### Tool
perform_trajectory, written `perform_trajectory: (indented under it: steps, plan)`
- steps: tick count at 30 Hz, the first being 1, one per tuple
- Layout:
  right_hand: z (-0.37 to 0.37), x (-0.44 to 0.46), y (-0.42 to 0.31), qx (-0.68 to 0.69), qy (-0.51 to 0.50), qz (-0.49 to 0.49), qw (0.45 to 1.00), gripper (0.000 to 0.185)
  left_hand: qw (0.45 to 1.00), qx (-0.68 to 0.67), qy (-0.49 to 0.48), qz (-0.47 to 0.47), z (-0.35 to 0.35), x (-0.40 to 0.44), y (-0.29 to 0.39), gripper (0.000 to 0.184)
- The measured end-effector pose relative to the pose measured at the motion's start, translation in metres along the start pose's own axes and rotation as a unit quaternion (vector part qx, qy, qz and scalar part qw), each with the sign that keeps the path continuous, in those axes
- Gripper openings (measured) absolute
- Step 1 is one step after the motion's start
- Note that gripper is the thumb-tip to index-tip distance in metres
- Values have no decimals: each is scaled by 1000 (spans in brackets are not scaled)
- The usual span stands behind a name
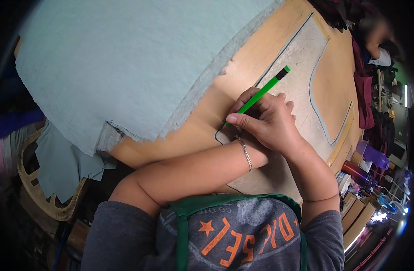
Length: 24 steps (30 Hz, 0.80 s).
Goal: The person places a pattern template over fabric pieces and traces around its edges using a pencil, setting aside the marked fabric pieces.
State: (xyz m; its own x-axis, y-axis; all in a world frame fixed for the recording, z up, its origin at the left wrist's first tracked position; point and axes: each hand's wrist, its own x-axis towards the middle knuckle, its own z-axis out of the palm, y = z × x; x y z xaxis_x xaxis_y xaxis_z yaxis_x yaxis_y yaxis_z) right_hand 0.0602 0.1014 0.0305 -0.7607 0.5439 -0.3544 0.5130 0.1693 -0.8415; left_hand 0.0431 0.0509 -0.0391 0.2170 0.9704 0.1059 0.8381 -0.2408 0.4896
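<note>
My right hand [277,124] is closed around a green pencil [261,95], pinched between thumb and fingers, its dark-banded end pointing up and right. The pencil's lower end is over the left edge of a worn, greyish flat pattern piece [295,63] with a dark and pale blue outline. My left hand [260,158], beyond a chain bracelet [245,152], passes under my right hand and is mostly hidden. A few fingertips show past the right hand; whose they are is unclear. The piece lies on a tan board [335,77].
A large pale blue sheet [121,58] with ragged edges covers the upper left. More blue material hangs over a yellowish chair [28,178] at the left. Maroon cloth [364,97], a red cylinder [355,171] and boxes line the right. Another person [379,38] is at the upper right.
</note>
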Motion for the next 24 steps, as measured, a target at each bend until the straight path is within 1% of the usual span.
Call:
perform_trajectory:
  steps: [2,6,8,9,11,12,13,14,15,17,18,19,21,24]
  plan:
    - [3,0,1,19,19,1,1000,16,999,33,-10,1,-2,0,1,59]
    - [3,-2,2,24,19,22,999,16,997,59,45,-6,14,-1,-1,58]
    - [0,-1,0,-13,34,15,999,16,996,-77,22,-26,16,-1,-1,57]
    - [-4,0,0,-32,43,12,998,16,975,-218,-14,-45,11,1,-1,56]
    - [-18,7,7,-1,93,26,995,15,968,-242,-51,-48,-1,1,0,55]
    - [-28,12,9,50,112,28,992,14,990,-127,-48,-31,-14,-2,2,56]
    - [-40,19,21,35,134,-2,990,20,999,-9,-44,-12,-20,-6,3,56]
    - [-57,27,33,26,149,4,989,19,997,-71,15,-21,-18,-8,3,61]
    - [-74,35,42,15,165,11,986,18,997,-74,13,-17,-20,-9,3,61]
    - [-102,51,46,95,208,17,973,17,997,-81,9,-6,-24,-8,1,62]
    - [-117,59,50,97,249,41,963,17,996,-87,3,-7,-25,-8,1,63]
    - [-135,68,57,80,261,33,961,17,996,-92,-3,-8,-27,-8,1,63]
    - [-166,84,64,104,292,31,950,18,995,-100,-15,-11,-30,-7,1,64]
    - [-214,112,82,111,320,15,941,13,995,-90,-35,-8,-34,-4,1,64]
